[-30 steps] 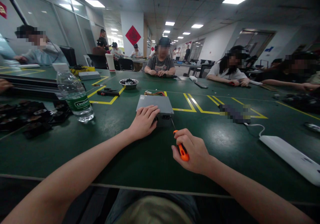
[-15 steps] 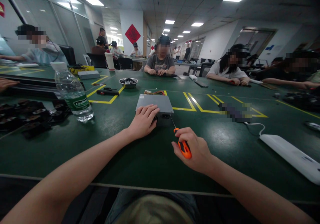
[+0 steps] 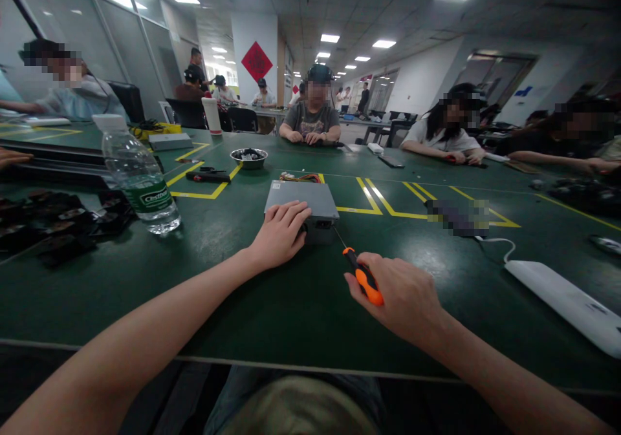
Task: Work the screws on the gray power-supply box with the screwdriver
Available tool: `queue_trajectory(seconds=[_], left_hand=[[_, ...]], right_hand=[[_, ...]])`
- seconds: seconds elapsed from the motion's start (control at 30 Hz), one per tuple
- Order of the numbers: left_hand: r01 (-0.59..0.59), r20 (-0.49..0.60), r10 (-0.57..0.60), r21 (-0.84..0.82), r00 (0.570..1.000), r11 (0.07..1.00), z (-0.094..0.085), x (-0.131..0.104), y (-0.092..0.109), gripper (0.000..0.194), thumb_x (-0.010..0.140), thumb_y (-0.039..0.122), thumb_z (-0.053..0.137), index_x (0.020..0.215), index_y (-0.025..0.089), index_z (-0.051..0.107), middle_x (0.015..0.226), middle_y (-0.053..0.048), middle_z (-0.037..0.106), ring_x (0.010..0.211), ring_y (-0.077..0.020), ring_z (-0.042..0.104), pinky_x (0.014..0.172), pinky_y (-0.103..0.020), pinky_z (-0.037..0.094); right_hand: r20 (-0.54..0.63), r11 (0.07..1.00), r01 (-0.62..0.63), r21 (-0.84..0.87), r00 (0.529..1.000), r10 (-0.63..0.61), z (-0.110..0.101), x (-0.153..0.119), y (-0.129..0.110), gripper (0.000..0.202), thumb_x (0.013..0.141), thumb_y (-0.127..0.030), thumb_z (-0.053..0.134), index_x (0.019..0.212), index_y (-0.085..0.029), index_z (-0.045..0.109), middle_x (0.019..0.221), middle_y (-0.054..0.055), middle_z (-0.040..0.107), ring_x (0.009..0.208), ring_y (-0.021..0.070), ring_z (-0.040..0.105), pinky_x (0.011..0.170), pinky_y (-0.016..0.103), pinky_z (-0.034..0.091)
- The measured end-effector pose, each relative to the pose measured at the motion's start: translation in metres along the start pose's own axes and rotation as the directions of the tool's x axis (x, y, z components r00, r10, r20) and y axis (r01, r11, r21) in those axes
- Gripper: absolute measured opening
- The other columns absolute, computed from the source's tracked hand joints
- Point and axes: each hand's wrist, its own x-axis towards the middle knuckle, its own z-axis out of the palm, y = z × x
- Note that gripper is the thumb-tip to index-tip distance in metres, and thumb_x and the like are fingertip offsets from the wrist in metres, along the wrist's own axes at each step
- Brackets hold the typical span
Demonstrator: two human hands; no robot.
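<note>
A grey metal computer power supply unit [image 3: 317,199] lies on the green table in front of me, its power socket facing my side. My left hand [image 3: 283,231] grips its near left part, fingers flat across the top and thumb down at the front face. In my right hand [image 3: 395,286] is a screwdriver with an orange and black handle [image 3: 366,278], held between thumb and fingers. Its thin shaft points up and left, and the tip is at the unit's front right corner. Whether the tip sits in a screw is too small to tell.
On the left stand a water bottle [image 3: 145,186] and several black parts [image 3: 63,225]. Farther back are a metal bowl [image 3: 248,158] of small pieces and a black tool [image 3: 208,176]. A white power strip [image 3: 563,299] lies at right. Other people sit around the table.
My right hand has shifted right and its grip on the screwdriver handle has loosened, with the handle swung right. The left hand and the power supply unit stay nearly in place.
</note>
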Motion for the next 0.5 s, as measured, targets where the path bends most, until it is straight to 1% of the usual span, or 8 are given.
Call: queue_trajectory(seconds=[0.03,0.1,0.2,0.23,0.3,0.4,0.43,0.5], left_hand=[[0.001,0.0,-0.001,-0.003,1.0,1.0,0.0,0.0,0.0,0.042,0.086,0.025,0.043,0.127,0.017,0.041,0.134,-0.01,0.045,0.125,-0.0252,0.037,0.098,-0.042,0.028],[0.005,0.0,-0.005,-0.008,1.0,1.0,0.0,0.0,0.0,0.042,0.086,0.025,0.042,0.127,0.017,0.041,0.134,-0.01,0.045,0.125,-0.0254,0.037,0.098,-0.042,0.028],[0.005,0.007,-0.005,-0.013,1.0,1.0,-0.001,0.0,0.0,0.042,0.086,0.025,0.042,0.127,0.016,0.041,0.134,-0.01,0.045,0.125,-0.0254,0.036,0.099,-0.042,0.028],[0.005,0.008,-0.005,-0.014,1.0,1.0,-0.002,0.0,0.0,0.042,0.086,0.025,0.042,0.127,0.017,0.041,0.134,-0.01,0.044,0.125,-0.0254,0.037,0.099,-0.042,0.028],[0.005,0.008,-0.005,-0.017,1.0,1.0,-0.002,0.0,0.0,0.042,0.086,0.025,0.042,0.127,0.017,0.041,0.134,-0.011,0.044,0.125,-0.0255,0.037,0.098,-0.042,0.028],[0.003,0.008,-0.002,-0.016,1.0,1.0,-0.002,0.0,0.0,0.042,0.086,0.024,0.042,0.127,0.017,0.041,0.134,-0.011,0.044,0.125,-0.0257,0.037,0.098,-0.042,0.028],[0.002,0.01,-0.002,-0.014,1.0,1.0,-0.002,0.0,-0.001,0.042,0.086,0.025,0.042,0.127,0.016,0.041,0.134,-0.011,0.044,0.125,-0.0258,0.036,0.099,-0.042,0.028],[0.003,0.013,-0.003,-0.011,1.0,1.0,-0.002,0.0,-0.001,0.042,0.086,0.025,0.041,0.127,0.016,0.041,0.135,-0.011,0.044,0.125,-0.0259,0.036,0.099,-0.042,0.028]], right_hand=[[0.016,1.0,-0.016,0.011,1.0,0.016,-0.002,-0.002,-0.002,0.023,0.087,-0.032,0.045,0.082,-0.014,0.059,0.058,0.0,0.053,0.049,0.0112,0.047,0.051,0.025,0.031],[0.059,1.0,-0.011,0.02,0.998,0.01,-0.005,-0.005,-0.006,0.019,0.087,-0.02,0.042,0.082,-0.015,0.059,0.063,0.001,0.055,0.054,0.0121,0.049,0.055,0.025,0.032],[0.08,0.999,-0.039,-0.011,0.996,0.039,-0.009,-0.006,-0.011,0.022,0.087,-0.015,0.039,0.087,-0.018,0.061,0.069,0.003,0.055,0.06,0.014,0.05,0.057,0.025,0.033],[0.083,0.998,-0.063,-0.009,0.995,0.064,-0.009,-0.005,-0.012,0.022,0.088,-0.017,0.039,0.088,-0.019,0.062,0.071,0.003,0.056,0.062,0.0142,0.051,0.058,0.025,0.034],[0.079,0.992,-0.124,-0.002,0.989,0.124,-0.009,-0.004,-0.013,0.022,0.09,-0.026,0.04,0.091,-0.018,0.061,0.074,0.004,0.057,0.064,0.0144,0.053,0.058,0.025,0.035],[0.061,0.968,-0.25,-0.016,0.966,0.25,-0.009,-0.002,-0.015,0.036,0.091,-0.045,0.039,0.102,-0.015,0.056,0.069,0.003,0.059,0.058,0.0144,0.055,0.053,0.024,0.036],[0.058,0.954,-0.298,-0.018,0.953,0.298,-0.008,-0.003,-0.016,0.039,0.091,-0.048,0.037,0.104,-0.015,0.055,0.065,0.002,0.059,0.054,0.0141,0.055,0.05,0.024,0.035],[0.05,0.928,-0.373,0.003,0.927,0.372,-0.008,-0.004,-0.018,0.038,0.092,-0.046,0.034,0.101,-0.015,0.053,0.061,0.0,0.059,0.048,0.013,0.053,0.046,0.023,0.034]])
